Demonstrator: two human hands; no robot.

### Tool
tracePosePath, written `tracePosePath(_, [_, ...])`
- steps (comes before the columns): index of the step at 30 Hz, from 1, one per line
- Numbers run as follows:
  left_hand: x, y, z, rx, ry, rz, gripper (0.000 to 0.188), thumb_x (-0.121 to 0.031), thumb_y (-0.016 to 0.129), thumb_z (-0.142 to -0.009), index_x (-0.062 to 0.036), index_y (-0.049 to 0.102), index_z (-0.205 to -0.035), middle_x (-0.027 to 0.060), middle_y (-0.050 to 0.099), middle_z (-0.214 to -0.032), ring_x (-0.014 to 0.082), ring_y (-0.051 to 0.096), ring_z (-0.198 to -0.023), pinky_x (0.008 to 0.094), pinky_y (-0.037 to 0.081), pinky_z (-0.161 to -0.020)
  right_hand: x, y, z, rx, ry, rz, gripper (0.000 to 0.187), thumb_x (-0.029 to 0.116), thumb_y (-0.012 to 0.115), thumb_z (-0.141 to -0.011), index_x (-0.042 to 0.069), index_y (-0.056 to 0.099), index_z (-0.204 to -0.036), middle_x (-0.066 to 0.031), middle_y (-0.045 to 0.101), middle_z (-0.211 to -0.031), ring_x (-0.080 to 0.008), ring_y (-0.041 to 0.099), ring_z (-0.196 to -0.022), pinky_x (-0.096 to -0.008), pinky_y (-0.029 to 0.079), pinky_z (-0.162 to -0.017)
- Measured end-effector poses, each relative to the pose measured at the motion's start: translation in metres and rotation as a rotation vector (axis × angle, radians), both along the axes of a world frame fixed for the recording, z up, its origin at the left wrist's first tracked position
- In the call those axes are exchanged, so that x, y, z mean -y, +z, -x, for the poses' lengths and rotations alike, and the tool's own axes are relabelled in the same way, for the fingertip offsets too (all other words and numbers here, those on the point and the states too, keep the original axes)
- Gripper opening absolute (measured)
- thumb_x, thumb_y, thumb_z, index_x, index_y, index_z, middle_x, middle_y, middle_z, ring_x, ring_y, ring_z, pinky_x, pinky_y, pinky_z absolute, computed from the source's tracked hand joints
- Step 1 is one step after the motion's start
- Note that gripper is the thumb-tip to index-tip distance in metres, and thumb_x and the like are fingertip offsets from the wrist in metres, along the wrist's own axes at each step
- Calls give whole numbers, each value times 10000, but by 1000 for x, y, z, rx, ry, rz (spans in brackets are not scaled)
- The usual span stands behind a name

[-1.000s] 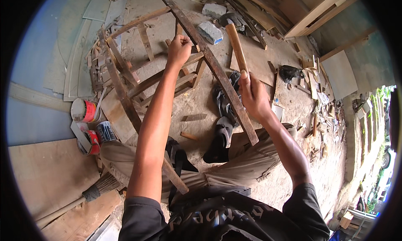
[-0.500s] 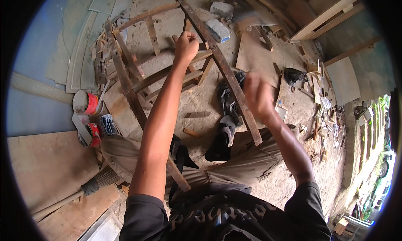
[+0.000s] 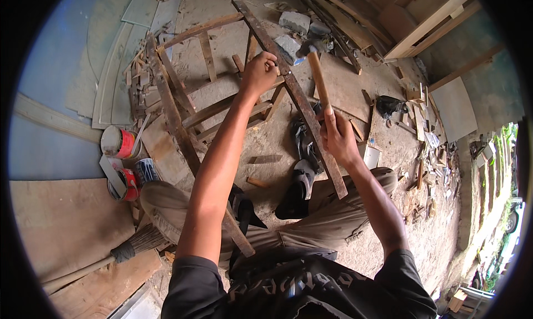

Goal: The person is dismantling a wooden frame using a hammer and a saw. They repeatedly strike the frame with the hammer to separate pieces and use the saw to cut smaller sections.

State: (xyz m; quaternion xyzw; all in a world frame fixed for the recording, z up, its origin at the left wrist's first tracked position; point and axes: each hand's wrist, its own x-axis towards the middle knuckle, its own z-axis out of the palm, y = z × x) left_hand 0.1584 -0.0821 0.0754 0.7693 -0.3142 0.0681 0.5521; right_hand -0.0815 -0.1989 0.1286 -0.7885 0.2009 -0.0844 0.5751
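Observation:
An old wooden frame (image 3: 304,105), with two long bars joined by several crosspieces, lies tilted between my legs. My left hand (image 3: 261,73) is closed at the right long bar, by the joint with a crosspiece. Whatever its fingertips pinch is too small or hidden to name. In my right hand (image 3: 338,137) is a hammer (image 3: 318,77), gripped by the lower part of its wooden handle. The hammer stands raised to the right of that bar, its grey head blurred at the top.
Red-labelled cans (image 3: 126,143) and a broom (image 3: 136,243) are at the left. Concrete blocks (image 3: 294,21) lie beyond the frame. A black plastic bag (image 3: 391,105) and wood scraps (image 3: 430,169) litter the right side. My sandalled foot (image 3: 300,188) is under the right bar.
My right hand, blurred before, now shows clearly with the hammer upright, slightly lower and nearer the bar. The left hand stays at the joint; the whole view has shifted slightly.

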Motion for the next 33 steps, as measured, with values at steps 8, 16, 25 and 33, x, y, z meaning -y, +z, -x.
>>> tracePosePath(8, [-10, 0, 25, 232, 44, -552, 460, -419, 632, -821, 20, 621, -956, 267, 647, -834, 356, 662, -880, 435, 520, -812, -15, -24, 27, -21, -79, -362, 455, 483, 374, -995, 65, 451, -832, 30, 390, -599, -59, 373, -442, -223, 323, -390])
tracePosePath(16, [-27, -4, -6, -187, -232, -750, 644, -490, 309, -976, 51, 642, -874, 283, 650, -885, 414, 635, -892, 469, 495, -750, -79, -58, 12, 171, -188, -452, 425, 477, 357, -999, 82, 429, -862, 48, 334, -564, -46, 287, -409, -224, 253, -367])
tracePosePath(25, [-30, 1, 7, -73, -59, -773, 646, -404, 270, -996, 84, 628, -770, 321, 609, -802, 475, 605, -820, 540, 486, -743, -110, -118, -39, 391, -274, -418, 444, 480, 331, -1003, 86, 402, -811, 13, 373, -603, -64, 335, -456, -231, 299, -401])
tracePosePath(33, [-21, 5, 10, -110, -67, -790, 643, -384, 252, -986, 71, 672, -811, 319, 631, -868, 473, 626, -865, 513, 513, -812, -113, -126, -25, 793, -175, -545, 537, 584, 376, -948, 66, 381, -803, 4, 374, -606, -80, 370, -497, -229, 306, -434])
